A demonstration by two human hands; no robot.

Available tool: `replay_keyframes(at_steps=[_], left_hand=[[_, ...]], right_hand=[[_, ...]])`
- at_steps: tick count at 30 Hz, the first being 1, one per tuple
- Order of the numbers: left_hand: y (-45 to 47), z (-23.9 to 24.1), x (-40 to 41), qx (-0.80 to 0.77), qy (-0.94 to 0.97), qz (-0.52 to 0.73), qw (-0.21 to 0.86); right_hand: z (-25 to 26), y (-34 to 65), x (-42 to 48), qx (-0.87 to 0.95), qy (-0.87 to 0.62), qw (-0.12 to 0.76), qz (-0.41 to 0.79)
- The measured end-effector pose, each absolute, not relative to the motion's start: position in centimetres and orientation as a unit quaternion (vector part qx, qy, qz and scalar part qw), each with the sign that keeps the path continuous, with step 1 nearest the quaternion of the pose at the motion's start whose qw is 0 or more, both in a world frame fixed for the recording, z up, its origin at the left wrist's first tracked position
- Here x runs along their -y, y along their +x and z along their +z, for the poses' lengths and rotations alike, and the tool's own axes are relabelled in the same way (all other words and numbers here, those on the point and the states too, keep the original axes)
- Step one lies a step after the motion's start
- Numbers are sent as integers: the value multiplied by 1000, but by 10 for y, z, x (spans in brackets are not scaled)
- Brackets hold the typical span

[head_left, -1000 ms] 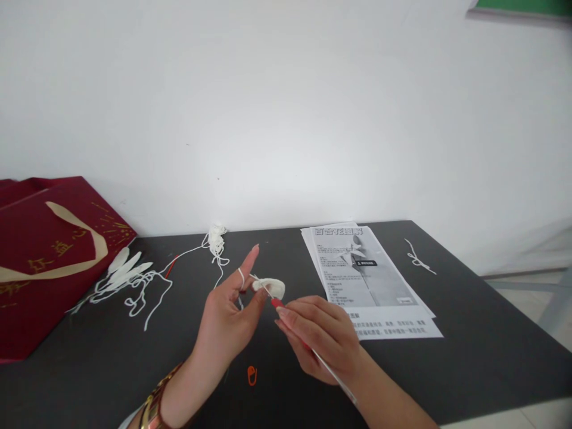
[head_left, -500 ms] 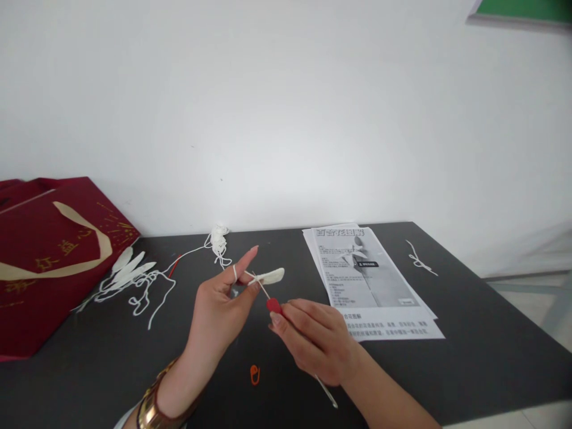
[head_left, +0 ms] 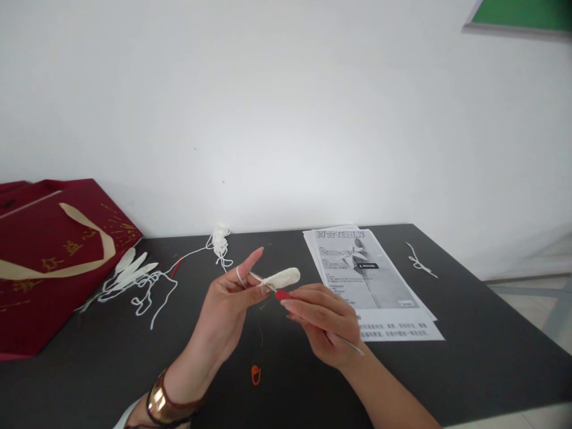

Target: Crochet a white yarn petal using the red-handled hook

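Observation:
Between the thumb and fingers of my left hand (head_left: 227,304) is pinched the near end of a white crochet piece (head_left: 286,277), long and petal-shaped. White yarn loops round that hand's raised index finger. My right hand (head_left: 328,322) is closed round a crochet hook (head_left: 282,295) with a red grip; its thin metal tip reaches the edge of the piece by my left thumb, and the other metal end sticks out below my palm. The exact stitch at the tip is too small to make out.
An orange stitch marker (head_left: 255,375) lies near the front. Printed sheets (head_left: 384,283) and a short yarn piece (head_left: 420,262) are on the right. White petals (head_left: 129,268), tangled yarn (head_left: 220,241) and a dark red bag (head_left: 53,256) are on the left of the black table (head_left: 469,333).
My right hand has risen and turned, bringing the hook flatter. The crochet piece has shifted slightly right and now shows more of its face.

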State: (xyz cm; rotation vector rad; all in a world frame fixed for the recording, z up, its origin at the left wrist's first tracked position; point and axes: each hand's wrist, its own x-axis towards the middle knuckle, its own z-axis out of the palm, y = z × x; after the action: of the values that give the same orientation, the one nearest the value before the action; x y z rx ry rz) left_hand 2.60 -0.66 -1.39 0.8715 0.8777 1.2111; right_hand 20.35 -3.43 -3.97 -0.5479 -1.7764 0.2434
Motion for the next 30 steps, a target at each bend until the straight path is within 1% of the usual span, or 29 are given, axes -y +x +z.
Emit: replay_keyframes(at_steps=[2,4,6,9,11,15,22,26,30], left_hand=[[24,-13,4,-377,363,510,683],[22,-12,3,-376,373,499,686],[23,-12,4,-390,422,524,629],[27,-13,7,-420,504,574,490],[29,-14,8,-430,516,578,464],[31,-14,9,-416,485,578,507],[29,-7,13,-369,449,571,579],[27,-3,15,-366,438,566,594],[26,0,16,-353,438,566,603]], right_hand=[[-38,204,35,762,-236,594,109],[-38,204,35,767,-235,589,101],[-39,203,36,773,-241,580,88],[-41,199,38,779,-254,570,59],[-42,196,38,782,-255,568,36],[-42,194,39,781,-262,567,28],[-42,202,37,778,-236,577,76],[-42,204,37,787,-228,569,72],[-41,203,38,764,-236,587,127]])
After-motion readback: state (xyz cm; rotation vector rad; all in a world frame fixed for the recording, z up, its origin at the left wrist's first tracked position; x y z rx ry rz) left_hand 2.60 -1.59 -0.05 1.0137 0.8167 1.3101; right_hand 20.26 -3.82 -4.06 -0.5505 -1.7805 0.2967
